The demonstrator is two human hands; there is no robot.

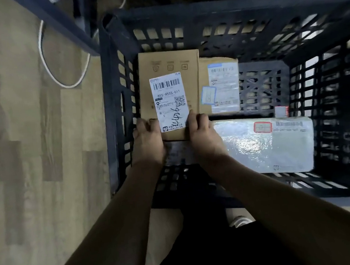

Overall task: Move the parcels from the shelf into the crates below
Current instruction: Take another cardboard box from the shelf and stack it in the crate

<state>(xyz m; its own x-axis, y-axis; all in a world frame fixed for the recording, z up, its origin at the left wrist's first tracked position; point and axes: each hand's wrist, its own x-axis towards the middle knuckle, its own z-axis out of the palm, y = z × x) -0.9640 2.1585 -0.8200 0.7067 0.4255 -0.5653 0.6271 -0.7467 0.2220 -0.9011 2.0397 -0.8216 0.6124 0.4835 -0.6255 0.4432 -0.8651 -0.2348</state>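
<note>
A brown cardboard parcel point(167, 66) with a white shipping label sits inside the black slatted crate point(115, 78), against its left wall. My left hand point(148, 142) grips the parcel's near left corner and my right hand point(203, 135) grips its near right edge. Both hands are curled around the box. A second cardboard parcel point(219, 84) lies right beside it, deeper in the crate. A silver bubble mailer point(267, 144) rests at the crate's near right. Something dark lies under my hands, partly hidden.
The crate stands on a wood-pattern floor point(27, 151). A dark shelf frame post point(59, 20) rises at the upper left, with a white cable point(49, 66) looped on the floor beside it. My dark trousers and a shoe point(240, 220) show below the crate.
</note>
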